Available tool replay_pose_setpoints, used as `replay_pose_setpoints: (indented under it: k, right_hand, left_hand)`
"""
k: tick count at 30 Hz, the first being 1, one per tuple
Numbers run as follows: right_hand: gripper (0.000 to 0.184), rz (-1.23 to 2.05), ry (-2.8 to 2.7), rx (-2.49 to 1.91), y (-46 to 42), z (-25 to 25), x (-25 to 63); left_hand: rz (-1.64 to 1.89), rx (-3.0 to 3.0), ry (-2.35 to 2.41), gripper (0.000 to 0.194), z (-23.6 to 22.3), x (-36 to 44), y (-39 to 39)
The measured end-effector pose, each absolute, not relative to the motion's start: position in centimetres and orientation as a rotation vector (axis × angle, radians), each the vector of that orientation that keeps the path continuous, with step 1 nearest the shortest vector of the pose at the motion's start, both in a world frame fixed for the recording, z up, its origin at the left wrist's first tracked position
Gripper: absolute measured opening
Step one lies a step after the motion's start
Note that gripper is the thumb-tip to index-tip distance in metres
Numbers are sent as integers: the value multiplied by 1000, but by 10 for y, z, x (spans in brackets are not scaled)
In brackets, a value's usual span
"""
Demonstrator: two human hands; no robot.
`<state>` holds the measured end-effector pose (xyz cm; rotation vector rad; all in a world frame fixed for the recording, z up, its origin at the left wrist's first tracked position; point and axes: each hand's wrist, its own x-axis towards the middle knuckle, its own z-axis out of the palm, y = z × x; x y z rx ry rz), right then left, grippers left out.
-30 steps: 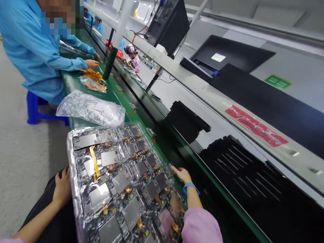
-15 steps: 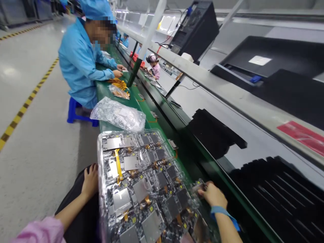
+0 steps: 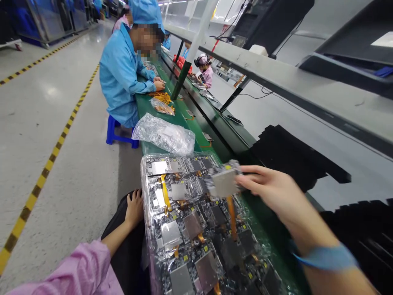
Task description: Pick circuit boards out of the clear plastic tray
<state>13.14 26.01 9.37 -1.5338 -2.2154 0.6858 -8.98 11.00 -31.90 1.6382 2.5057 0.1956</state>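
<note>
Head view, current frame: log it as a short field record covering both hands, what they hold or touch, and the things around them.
Right hand: raised above the tray, pinching a circuit board with an orange flex strip hanging below it
Left hand: resting against the tray's left edge, holding nothing
Tray: clear plastic, filled with rows of similar boards
Surface: green bench
Beyond the tray: crumpled clear bag
Further back: a seated person in a blue coat at the same bench

Our right hand risen from tray's right edge to frame centre, now pinching circuit board with orange ribbon dangling.
</note>
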Motion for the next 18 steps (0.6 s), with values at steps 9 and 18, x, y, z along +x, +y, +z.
replay_pose_setpoints:
  k: [9, 18]
  right_hand:
    - [31, 1028, -2167, -1641, 292, -22, -2]
    - [24, 198, -2499, -1425, 271, -39, -3]
  left_hand:
    - [240, 1571, 2519, 52, -295, -95, 105]
    - [171, 1651, 2532, 53, -314, -91, 111]
